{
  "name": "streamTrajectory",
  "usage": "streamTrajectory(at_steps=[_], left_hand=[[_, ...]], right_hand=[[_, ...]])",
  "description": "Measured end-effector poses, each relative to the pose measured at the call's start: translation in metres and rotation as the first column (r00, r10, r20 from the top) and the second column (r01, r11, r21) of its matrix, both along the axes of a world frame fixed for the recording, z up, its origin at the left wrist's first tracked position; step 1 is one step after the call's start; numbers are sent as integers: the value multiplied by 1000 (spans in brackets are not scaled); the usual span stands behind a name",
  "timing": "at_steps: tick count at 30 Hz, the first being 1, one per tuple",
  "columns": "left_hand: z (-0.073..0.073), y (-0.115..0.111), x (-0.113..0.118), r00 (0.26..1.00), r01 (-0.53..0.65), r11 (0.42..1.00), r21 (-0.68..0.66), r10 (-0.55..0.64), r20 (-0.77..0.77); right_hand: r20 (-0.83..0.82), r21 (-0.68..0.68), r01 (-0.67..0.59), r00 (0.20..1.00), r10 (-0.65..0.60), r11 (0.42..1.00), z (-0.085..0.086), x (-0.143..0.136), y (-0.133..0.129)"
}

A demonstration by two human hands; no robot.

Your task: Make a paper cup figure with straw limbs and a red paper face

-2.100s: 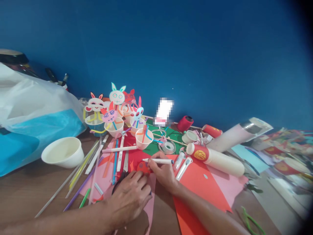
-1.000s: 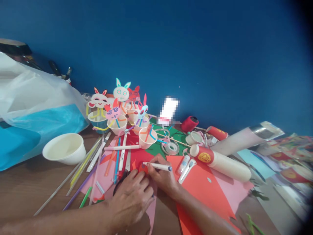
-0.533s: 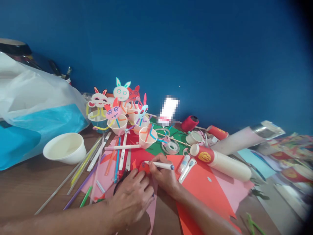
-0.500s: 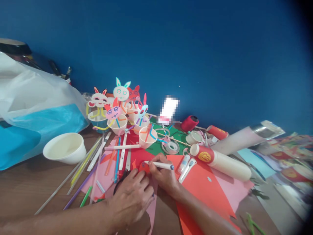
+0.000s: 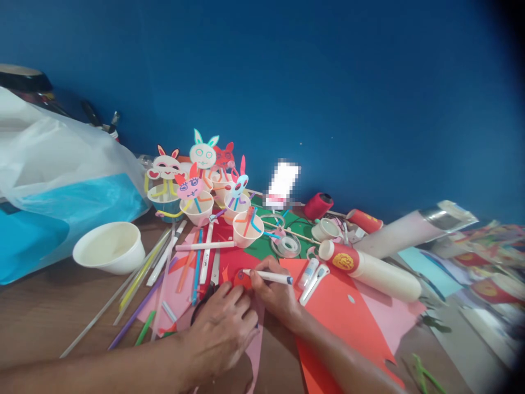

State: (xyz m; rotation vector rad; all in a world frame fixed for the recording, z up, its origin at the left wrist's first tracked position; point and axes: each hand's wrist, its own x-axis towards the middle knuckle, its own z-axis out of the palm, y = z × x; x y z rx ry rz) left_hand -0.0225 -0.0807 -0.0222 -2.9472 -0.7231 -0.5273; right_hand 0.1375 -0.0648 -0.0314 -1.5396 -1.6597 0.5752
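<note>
My right hand (image 5: pixel 275 290) is closed around a white marker with a blue end (image 5: pixel 271 277). The marker's tip rests at a small orange-red paper cutout (image 5: pixel 241 278), where a ring-like mark is drawn. Curled over the near edge of this cutout, my left hand (image 5: pixel 225 328) holds it down; its fingertips are partly hidden. Scissors with black handles (image 5: pixel 200 302) lie just left of that hand. Behind the hands stand paper cups with bent straws, one of them a cup (image 5: pixel 248 232) without a face. Others carry paper animal faces, such as a pink face (image 5: pixel 191 187).
A white bowl (image 5: pixel 109 249), loose straws (image 5: pixel 135 312) and a plastic bag (image 5: pixel 61 164) occupy the left. On the right are orange paper (image 5: pixel 340 323), a utility knife (image 5: pixel 315 284), a long cardboard tube (image 5: pixel 385 276) and a tape roll (image 5: pixel 289 246). A blue wall (image 5: pixel 262 82) rises behind.
</note>
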Motion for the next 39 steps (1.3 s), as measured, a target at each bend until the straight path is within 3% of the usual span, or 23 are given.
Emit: streamTrajectory(at_steps=[39], left_hand=[[2, 0, 0, 1000, -11, 1000, 22, 11, 22]], right_hand=[[-54, 14, 22, 998, -21, 1000, -6, 4, -1]])
